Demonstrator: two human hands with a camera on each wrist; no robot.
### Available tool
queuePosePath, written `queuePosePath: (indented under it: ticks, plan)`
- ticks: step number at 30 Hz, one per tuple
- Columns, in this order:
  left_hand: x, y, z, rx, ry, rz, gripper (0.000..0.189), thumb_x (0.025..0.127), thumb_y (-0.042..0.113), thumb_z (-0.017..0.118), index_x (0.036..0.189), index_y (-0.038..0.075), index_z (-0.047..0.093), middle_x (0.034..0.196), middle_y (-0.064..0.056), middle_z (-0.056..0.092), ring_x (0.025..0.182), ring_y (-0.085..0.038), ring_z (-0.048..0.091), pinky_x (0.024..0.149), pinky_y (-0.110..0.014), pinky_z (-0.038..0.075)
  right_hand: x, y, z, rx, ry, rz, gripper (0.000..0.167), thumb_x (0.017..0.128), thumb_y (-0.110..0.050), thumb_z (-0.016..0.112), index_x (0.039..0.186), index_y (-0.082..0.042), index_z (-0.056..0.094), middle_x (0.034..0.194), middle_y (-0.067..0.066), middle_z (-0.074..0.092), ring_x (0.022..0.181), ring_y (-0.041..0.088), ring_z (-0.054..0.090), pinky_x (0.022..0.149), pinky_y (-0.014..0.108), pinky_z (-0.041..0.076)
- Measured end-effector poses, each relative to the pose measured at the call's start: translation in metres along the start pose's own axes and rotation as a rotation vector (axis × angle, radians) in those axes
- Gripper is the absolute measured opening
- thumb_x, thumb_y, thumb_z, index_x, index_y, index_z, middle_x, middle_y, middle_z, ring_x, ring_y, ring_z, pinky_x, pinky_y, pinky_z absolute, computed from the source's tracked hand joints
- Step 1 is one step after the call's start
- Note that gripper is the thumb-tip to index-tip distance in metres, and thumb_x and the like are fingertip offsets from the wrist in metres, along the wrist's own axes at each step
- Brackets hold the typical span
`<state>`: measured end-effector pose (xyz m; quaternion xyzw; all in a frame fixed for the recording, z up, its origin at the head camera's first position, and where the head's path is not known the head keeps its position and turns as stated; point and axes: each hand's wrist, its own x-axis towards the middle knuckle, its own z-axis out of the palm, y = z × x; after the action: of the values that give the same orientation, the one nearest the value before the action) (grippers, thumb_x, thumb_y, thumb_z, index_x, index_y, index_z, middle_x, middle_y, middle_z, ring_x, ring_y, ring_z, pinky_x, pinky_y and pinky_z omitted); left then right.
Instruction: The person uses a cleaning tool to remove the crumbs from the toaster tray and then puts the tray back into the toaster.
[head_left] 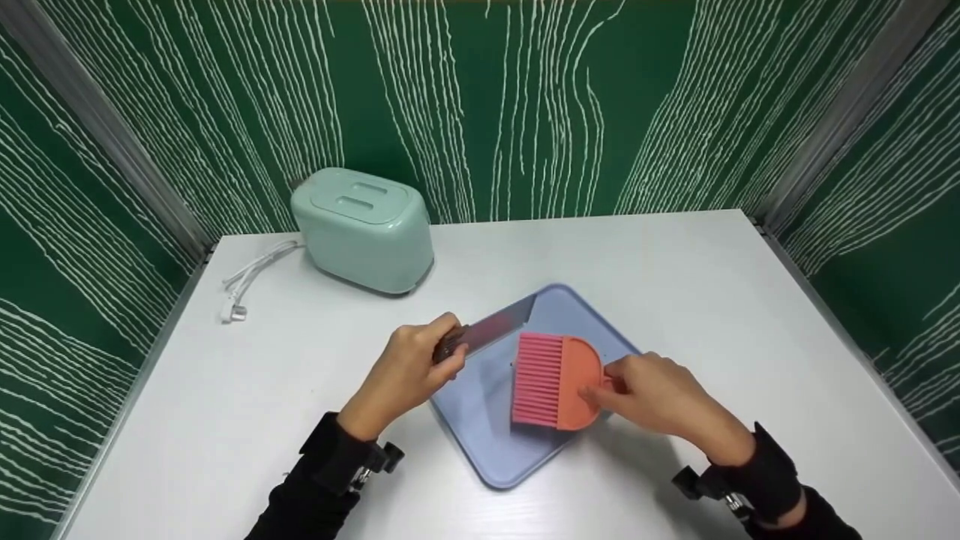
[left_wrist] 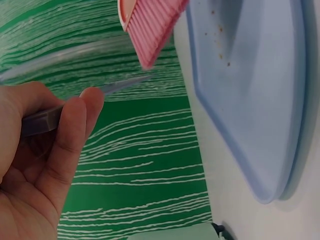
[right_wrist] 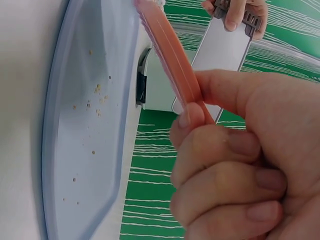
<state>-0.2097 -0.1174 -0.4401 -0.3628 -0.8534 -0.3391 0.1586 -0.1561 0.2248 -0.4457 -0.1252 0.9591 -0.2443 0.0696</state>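
My left hand (head_left: 411, 364) grips the dark slotted handle of a thin metal crumb tray (head_left: 495, 330), held out over the far left edge of a blue tray (head_left: 491, 454). Between thumb and fingers, my right hand (head_left: 664, 394) pinches an orange brush (head_left: 580, 382) with pink bristles pointing left toward the crumb tray. Both are raised above the blue tray, and a gap separates them in the right wrist view. Brown and yellowish crumbs (right_wrist: 97, 90) lie scattered on the blue tray. The brush partly covers the tray in the head view.
A mint-green toaster (head_left: 360, 225) stands at the back left of the white table (head_left: 712, 292). Its white cord (head_left: 259, 264) and plug (head_left: 234, 312) lie beside it on the left. Green walls (head_left: 525, 112) with white lines enclose the back and sides.
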Motion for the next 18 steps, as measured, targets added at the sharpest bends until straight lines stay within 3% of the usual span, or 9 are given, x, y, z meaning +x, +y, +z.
queuePosePath:
  ticks: [9,18]
  plan:
    - [0.001,0.006,-0.001,0.021,-0.006,0.005,0.011,0.096,0.003,0.071,0.095,0.004,0.06,0.07,-0.005,0.067,0.058,-0.01,0.06,0.053,-0.02,0.046,0.008,0.001,0.0,-0.087,0.125,0.03,0.045,0.098,-0.042,0.075,0.064,-0.022,0.052,0.055,-0.011,0.038,0.052,0.008,0.039,0.051,0.026,0.025]
    - [0.0,0.009,-0.002,0.055,-0.007,0.023,0.011,0.095,0.002,0.071,0.094,0.004,0.06,0.07,-0.005,0.066,0.06,-0.009,0.055,0.054,-0.022,0.046,0.013,0.005,0.005,-0.12,0.14,0.044,0.043,0.098,-0.038,0.076,0.064,-0.02,0.055,0.056,-0.009,0.04,0.052,0.01,0.038,0.051,0.027,0.024]
